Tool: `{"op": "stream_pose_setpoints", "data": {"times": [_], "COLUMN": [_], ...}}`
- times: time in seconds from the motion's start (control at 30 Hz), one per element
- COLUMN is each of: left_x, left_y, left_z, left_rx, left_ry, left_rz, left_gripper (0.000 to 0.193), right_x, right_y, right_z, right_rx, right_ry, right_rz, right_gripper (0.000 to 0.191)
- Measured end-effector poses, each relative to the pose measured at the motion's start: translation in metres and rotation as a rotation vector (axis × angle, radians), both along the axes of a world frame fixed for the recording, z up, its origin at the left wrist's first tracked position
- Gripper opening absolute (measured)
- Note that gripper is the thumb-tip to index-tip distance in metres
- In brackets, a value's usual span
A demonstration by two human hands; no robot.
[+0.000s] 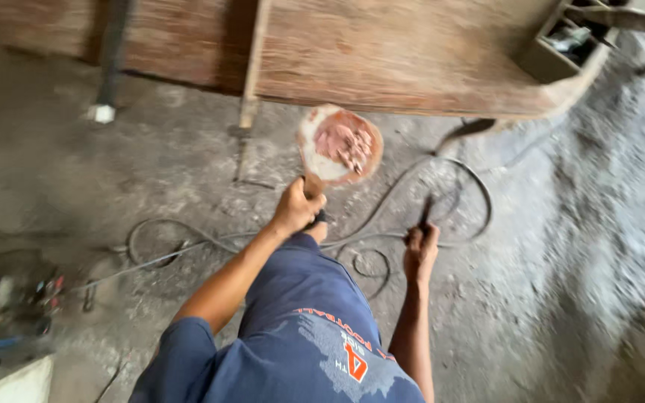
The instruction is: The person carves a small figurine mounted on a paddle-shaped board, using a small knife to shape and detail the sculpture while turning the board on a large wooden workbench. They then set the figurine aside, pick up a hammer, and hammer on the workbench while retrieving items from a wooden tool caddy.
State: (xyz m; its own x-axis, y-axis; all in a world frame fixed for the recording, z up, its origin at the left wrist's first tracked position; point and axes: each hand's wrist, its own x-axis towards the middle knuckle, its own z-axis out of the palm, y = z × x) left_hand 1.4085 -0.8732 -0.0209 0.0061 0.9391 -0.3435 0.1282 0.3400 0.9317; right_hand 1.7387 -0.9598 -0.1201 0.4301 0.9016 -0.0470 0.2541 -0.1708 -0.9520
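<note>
The left hand (295, 209) grips a welding face shield's (340, 146) handle, the right hand (420, 250) clamps the electrode holder (425, 213); next likely needs positioning over the workpiece.

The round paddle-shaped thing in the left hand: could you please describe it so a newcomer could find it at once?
Look below the long wooden board lying across the dirt floor. There the left hand grips a short handle carrying a round flat disc, white-rimmed with a reddish-pink middle, unlike the dark cables nearby.
</note>
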Motion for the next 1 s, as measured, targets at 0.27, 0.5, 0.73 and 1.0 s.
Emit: {"op": "stream_pose_setpoints", "data": {"times": [0.27,0.5,0.73,1.0], "left_x": [0.044,0.063,0.081,0.112], "left_y": [0.158,0.201,0.218,0.237], "left_z": [-0.057,-0.053,-0.029,0.004], "left_rx": [0.015,-0.332,-0.454,-0.415], "left_ry": [-0.16,-0.561,-0.744,-0.804], "left_rz": [-0.064,0.054,0.167,0.337], "left_gripper": [0.016,0.012,0.011,0.014], "right_x": [0.046,0.004,-0.032,-0.002], "right_y": [0.049,0.146,0.271,0.351], "right_z": [0.036,0.102,0.143,0.137], "right_rx": [-0.283,-0.186,0.216,0.168], "right_ry": [0.008,0.009,-0.421,-0.212], "right_rz": [-0.188,-0.097,0.296,0.561], "right_gripper": [0.016,0.025,0.015,0.016]}}
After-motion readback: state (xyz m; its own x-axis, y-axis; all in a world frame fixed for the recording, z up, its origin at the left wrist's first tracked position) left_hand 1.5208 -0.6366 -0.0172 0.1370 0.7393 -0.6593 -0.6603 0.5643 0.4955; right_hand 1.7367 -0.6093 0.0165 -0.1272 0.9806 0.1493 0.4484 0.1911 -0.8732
